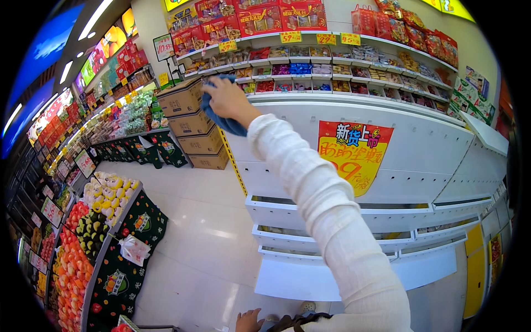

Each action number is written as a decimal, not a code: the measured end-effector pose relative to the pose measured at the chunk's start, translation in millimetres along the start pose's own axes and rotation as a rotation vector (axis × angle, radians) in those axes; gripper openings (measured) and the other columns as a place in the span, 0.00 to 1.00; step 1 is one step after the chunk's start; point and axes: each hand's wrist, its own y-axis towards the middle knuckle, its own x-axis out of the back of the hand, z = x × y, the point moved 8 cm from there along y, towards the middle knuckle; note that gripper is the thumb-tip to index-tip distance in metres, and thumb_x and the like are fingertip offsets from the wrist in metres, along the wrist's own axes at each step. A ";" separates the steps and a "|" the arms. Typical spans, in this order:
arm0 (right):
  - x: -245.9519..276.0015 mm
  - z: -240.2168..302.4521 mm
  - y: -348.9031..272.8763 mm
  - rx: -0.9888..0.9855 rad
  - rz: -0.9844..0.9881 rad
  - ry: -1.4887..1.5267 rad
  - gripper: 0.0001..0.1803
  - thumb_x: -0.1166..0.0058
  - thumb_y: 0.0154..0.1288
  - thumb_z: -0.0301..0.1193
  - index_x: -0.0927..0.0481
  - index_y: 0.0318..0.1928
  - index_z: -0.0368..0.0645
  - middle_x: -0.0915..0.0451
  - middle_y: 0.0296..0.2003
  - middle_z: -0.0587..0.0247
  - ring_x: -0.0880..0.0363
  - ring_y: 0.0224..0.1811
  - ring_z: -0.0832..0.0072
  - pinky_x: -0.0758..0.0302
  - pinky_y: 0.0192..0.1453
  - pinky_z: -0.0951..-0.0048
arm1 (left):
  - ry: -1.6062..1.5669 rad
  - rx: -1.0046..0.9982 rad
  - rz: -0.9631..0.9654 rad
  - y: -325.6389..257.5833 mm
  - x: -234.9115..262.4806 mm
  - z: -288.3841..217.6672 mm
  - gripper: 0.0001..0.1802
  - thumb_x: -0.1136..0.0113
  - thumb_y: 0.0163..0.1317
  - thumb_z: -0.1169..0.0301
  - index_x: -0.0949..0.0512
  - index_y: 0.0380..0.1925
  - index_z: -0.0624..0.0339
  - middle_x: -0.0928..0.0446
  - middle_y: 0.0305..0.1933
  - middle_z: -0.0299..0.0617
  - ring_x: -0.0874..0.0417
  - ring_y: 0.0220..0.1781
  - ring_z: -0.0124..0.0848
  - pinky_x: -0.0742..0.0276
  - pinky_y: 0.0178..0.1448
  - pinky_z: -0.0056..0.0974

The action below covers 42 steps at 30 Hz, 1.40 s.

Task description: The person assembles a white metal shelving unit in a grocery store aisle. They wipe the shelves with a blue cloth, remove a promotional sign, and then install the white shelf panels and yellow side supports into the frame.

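Right hand: the right hand (225, 97) is stretched far out and up at the end of a white ribbed sleeve (326, 210), fingers closed around a blue cloth (229, 124).
Blue cloth: bunched in that grip, it hangs below and just behind the palm (part of it also shows above the knuckles) and lies against the left end of the white shelf unit (420, 144).
Left hand: the left hand (248, 321) sits low at the bottom edge, close to the body, fingers loosely curled with nothing in them that shows; only part of it is in view.
Beyond the right hand: rows of small packaged goods (301, 69) on tiers, with yellow price tags (290, 37) above them.
Left of the right hand: stacked cardboard boxes (191, 124), near it.
Below the arm: white drawers of the unit and a red-and-yellow poster (354, 152).
Far left of the left hand: a fruit stand (91, 232) on the pale floor (204, 221).
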 end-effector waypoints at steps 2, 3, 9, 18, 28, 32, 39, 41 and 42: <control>-30.3 -23.6 -8.8 -0.179 0.222 -0.175 0.20 0.59 0.63 0.45 0.24 0.51 0.58 0.28 0.53 0.61 0.29 0.52 0.61 0.38 0.59 0.53 | -0.045 -0.026 -0.066 9.0 -30.3 13.4 0.31 0.41 0.53 0.51 0.33 0.56 0.50 0.24 0.47 0.52 0.23 0.48 0.48 0.31 0.52 0.54; -24.1 -13.2 -8.6 -0.140 0.206 -0.200 0.20 0.61 0.65 0.46 0.24 0.51 0.55 0.25 0.50 0.60 0.27 0.52 0.61 0.35 0.56 0.54 | -0.073 -0.036 -0.101 16.2 -37.5 18.3 0.33 0.39 0.51 0.51 0.32 0.56 0.51 0.24 0.45 0.54 0.22 0.45 0.50 0.29 0.48 0.53; -7.6 -82.4 -28.5 -0.155 0.324 -0.024 0.17 0.58 0.63 0.34 0.24 0.49 0.44 0.22 0.46 0.52 0.23 0.48 0.56 0.27 0.50 0.60 | -0.046 -0.217 0.053 73.6 -33.7 -4.7 0.30 0.42 0.54 0.52 0.31 0.55 0.53 0.25 0.46 0.55 0.23 0.45 0.52 0.27 0.46 0.52; 203.9 -210.5 -154.6 -0.291 0.389 -0.156 0.18 0.60 0.64 0.28 0.28 0.53 0.38 0.23 0.46 0.45 0.25 0.48 0.51 0.29 0.53 0.59 | 0.126 -0.373 0.209 133.0 13.2 -53.6 0.29 0.46 0.57 0.48 0.30 0.54 0.52 0.23 0.46 0.52 0.22 0.47 0.47 0.31 0.54 0.51; 495.2 -379.9 -332.7 -0.788 0.322 -0.426 0.17 0.59 0.63 0.24 0.26 0.53 0.37 0.22 0.46 0.47 0.24 0.48 0.57 0.31 0.55 0.69 | 0.001 -0.286 0.258 140.7 -52.4 -99.3 0.31 0.43 0.56 0.54 0.33 0.57 0.56 0.27 0.50 0.58 0.24 0.50 0.52 0.27 0.53 0.50; 556.2 -424.1 -370.0 -0.842 0.303 -0.672 0.17 0.57 0.57 0.19 0.24 0.47 0.33 0.22 0.43 0.43 0.24 0.47 0.53 0.30 0.53 0.65 | -0.099 -0.212 0.427 138.3 -55.3 -164.7 0.33 0.43 0.55 0.49 0.32 0.56 0.58 0.25 0.50 0.55 0.24 0.51 0.48 0.28 0.54 0.44; 590.2 -442.2 -377.0 -0.856 0.362 -0.885 0.13 0.52 0.51 0.16 0.22 0.40 0.32 0.21 0.39 0.40 0.23 0.43 0.51 0.28 0.50 0.63 | -0.259 -0.170 0.373 113.4 -74.3 -193.5 0.32 0.42 0.55 0.53 0.32 0.57 0.60 0.26 0.51 0.57 0.25 0.54 0.48 0.28 0.56 0.42; 593.9 -430.5 -384.2 -0.875 0.184 -0.778 0.15 0.55 0.55 0.18 0.22 0.43 0.32 0.21 0.40 0.42 0.22 0.44 0.53 0.28 0.50 0.64 | -0.242 -0.133 0.346 102.3 -75.7 -187.0 0.31 0.42 0.55 0.54 0.32 0.56 0.60 0.26 0.51 0.56 0.25 0.53 0.48 0.29 0.56 0.43; 583.3 -421.2 -380.6 -0.836 0.126 -0.760 0.15 0.56 0.56 0.18 0.23 0.44 0.32 0.21 0.41 0.42 0.22 0.44 0.53 0.28 0.50 0.64 | -0.238 -0.139 0.314 100.2 -82.9 -176.4 0.28 0.44 0.56 0.53 0.31 0.55 0.52 0.25 0.46 0.55 0.24 0.49 0.51 0.27 0.52 0.47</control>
